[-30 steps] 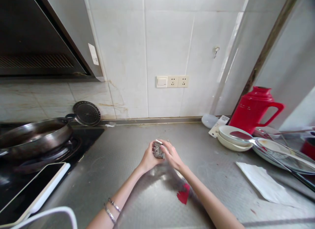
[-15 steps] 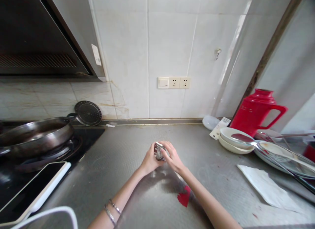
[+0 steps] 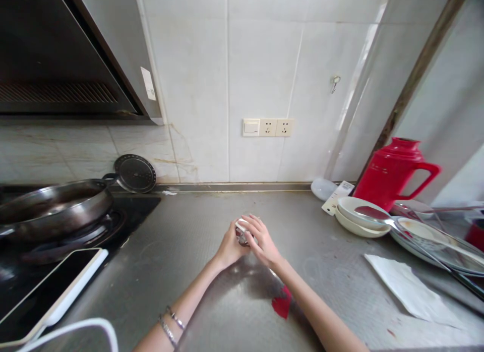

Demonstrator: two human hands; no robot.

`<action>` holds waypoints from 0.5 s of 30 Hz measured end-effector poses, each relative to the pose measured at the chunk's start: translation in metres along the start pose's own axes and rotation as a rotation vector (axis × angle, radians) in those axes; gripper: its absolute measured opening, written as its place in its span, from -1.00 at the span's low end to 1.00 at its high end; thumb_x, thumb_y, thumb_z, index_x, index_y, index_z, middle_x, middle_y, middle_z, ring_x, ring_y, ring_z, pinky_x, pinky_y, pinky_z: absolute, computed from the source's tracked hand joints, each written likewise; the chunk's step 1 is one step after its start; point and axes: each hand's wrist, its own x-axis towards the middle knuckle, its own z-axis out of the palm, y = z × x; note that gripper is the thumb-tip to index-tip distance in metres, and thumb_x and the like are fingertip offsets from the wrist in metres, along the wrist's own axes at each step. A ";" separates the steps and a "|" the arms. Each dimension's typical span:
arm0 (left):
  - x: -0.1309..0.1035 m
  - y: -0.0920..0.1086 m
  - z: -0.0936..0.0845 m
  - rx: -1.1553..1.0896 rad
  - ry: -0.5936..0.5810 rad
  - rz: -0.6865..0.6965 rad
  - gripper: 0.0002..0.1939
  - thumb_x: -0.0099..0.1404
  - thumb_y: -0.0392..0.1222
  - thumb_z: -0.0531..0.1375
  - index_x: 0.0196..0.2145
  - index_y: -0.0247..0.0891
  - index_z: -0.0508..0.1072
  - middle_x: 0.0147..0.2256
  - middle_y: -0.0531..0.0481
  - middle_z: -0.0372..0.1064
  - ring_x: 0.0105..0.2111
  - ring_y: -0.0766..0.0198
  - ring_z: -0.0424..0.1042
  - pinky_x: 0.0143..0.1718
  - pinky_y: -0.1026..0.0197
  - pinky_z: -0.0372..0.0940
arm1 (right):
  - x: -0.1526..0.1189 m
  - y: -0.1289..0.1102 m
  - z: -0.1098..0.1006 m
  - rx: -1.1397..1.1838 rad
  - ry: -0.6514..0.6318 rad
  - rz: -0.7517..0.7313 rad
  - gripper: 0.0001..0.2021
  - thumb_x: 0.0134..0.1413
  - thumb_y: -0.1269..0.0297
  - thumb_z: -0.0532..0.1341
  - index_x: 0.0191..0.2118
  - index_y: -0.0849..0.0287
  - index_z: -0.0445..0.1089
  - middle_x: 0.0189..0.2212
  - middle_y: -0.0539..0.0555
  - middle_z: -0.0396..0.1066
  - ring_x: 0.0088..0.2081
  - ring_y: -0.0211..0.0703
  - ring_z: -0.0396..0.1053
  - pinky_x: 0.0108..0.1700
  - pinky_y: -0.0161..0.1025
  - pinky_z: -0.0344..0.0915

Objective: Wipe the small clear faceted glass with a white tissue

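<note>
Above the middle of the steel counter, a small silvery object with a white edge (image 3: 241, 235) sits between both hands; its kind cannot be made out. My left hand (image 3: 230, 247) is wrapped around its left and lower side. Over its top and right side lies my right hand (image 3: 262, 241), fingers bent onto it and covering much of its surface. Two silver bracelets (image 3: 172, 326) circle the left wrist. A torn red scrap (image 3: 282, 303) lies on the counter beside the right forearm.
To the left, a steel pan (image 3: 56, 206) stands on the black stove, with a phone (image 3: 53, 291) and white cable in front. At right are stacked white bowls (image 3: 357, 230), a red thermos jug (image 3: 395, 173), plates with utensils and a white paper napkin (image 3: 410, 289).
My right hand's fingers have moved left over the silvery object and cover more of it. My left hand keeps its grip in nearly the same place.
</note>
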 end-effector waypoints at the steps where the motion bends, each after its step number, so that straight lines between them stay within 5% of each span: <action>1: 0.000 0.001 0.000 -0.010 0.005 -0.028 -0.31 -0.09 -0.24 0.38 -0.01 -0.26 0.19 -0.12 -0.13 0.41 -0.23 0.16 0.46 -0.22 0.15 0.33 | 0.000 0.002 0.001 0.012 0.017 0.027 -0.63 0.31 0.23 -0.04 0.16 0.00 0.26 0.16 0.07 0.28 0.23 0.06 0.11 0.20 0.17 0.14; 4: 0.001 -0.002 0.000 -0.053 0.045 -0.077 -0.26 -0.14 -0.27 0.40 -0.02 -0.25 0.16 -0.17 -0.08 0.43 -0.26 0.19 0.46 -0.24 0.18 0.33 | -0.001 0.007 0.002 0.022 0.064 0.042 -0.63 0.30 0.22 -0.03 0.15 0.02 0.28 0.13 0.10 0.32 0.22 0.07 0.13 0.17 0.17 0.18; 10: 0.002 -0.015 0.002 -0.129 0.022 -0.057 -0.26 -0.11 -0.27 0.39 0.01 -0.22 0.17 -0.18 -0.07 0.43 -0.27 0.20 0.44 -0.23 0.17 0.33 | -0.003 0.002 -0.002 -0.064 0.029 -0.164 -0.61 0.24 0.27 0.04 0.16 0.00 0.26 0.19 0.11 0.23 0.25 0.13 0.07 0.17 0.20 0.14; 15: 0.001 -0.009 0.005 -0.078 0.016 -0.051 -0.26 -0.11 -0.24 0.40 0.01 -0.27 0.18 -0.15 -0.13 0.42 -0.23 0.16 0.45 -0.22 0.18 0.33 | -0.002 0.008 -0.003 0.001 0.048 -0.042 -0.63 0.28 0.25 0.00 0.16 0.01 0.26 0.16 0.11 0.28 0.25 0.10 0.08 0.18 0.19 0.14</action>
